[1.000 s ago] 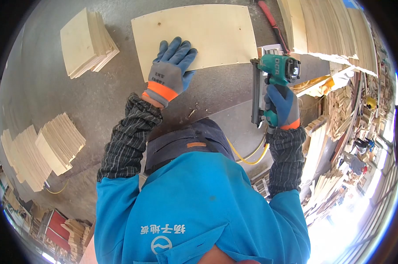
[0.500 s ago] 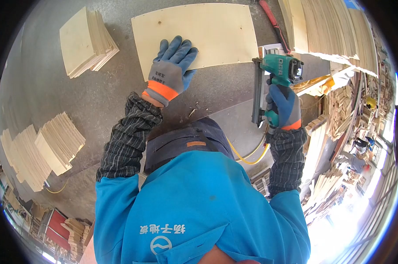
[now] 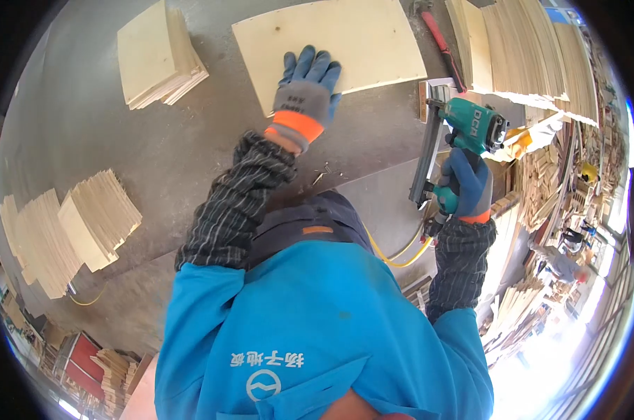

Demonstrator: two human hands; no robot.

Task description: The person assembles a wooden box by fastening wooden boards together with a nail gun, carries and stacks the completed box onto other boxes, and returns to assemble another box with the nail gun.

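A thin pale plywood panel (image 3: 345, 45) lies flat on the dark worktop, small fastener marks along its edges. My left hand (image 3: 308, 91), in a grey-blue glove with an orange cuff, rests on the panel's near left part with fingers stretched out. My gloved right hand (image 3: 467, 183) is wrapped round the grip of a green and black nail gun (image 3: 474, 126). The gun's nose is just off the panel's near right corner, apart from it. Beyond the gun lies a hammer (image 3: 443, 42) with a red and black handle.
Stacked thin boards (image 3: 149, 56) stand at the far left, with more stacks (image 3: 96, 217) at the near left. A large board stack (image 3: 520, 52) fills the far right. A yellow air hose (image 3: 401, 263) hangs by the table edge. Another person (image 3: 560, 264) is in the right background.
The nail gun in my right hand has moved right and slightly nearer me, away from the panel's corner. My left hand stays flat on the panel. The view has shifted a little.
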